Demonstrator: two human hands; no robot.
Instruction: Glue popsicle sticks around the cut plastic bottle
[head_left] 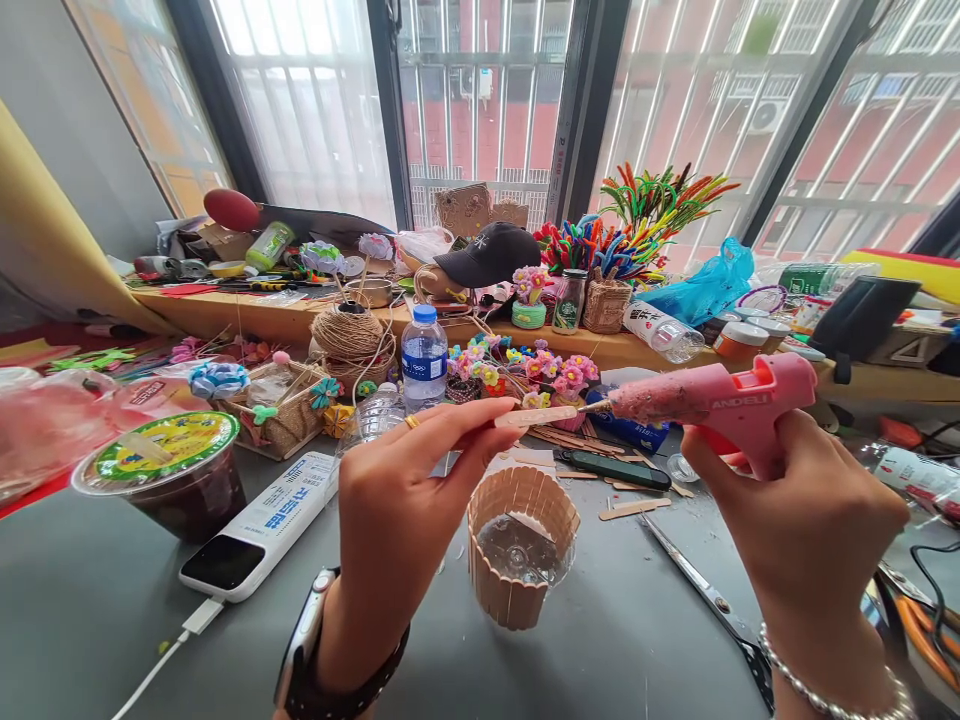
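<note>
Left hand has a craft stick pinched betw. thumb & fingertips, approx. horiz. Right hand is wrapped round handle of pink glue gun, nozzle aimed at 9 o'clock, right by the stick's near end; can't tell if touching.

Clock from here centred on stick-clad cup, upright on tabletop, w/ clear plastic container inside. Held stick & nozzle are up at its 12. Loose sticks & dark-green tool betw. 1 & 2; scissors at 3; white device w/ cable plugged in at 9; lidded tub just beyond, betw. 9 & 10. Blue-capped water bottle at 11. Farther back, on wooden ledge: black cap approx. 12, pipe cleaners betw. 12 & 1.
</note>
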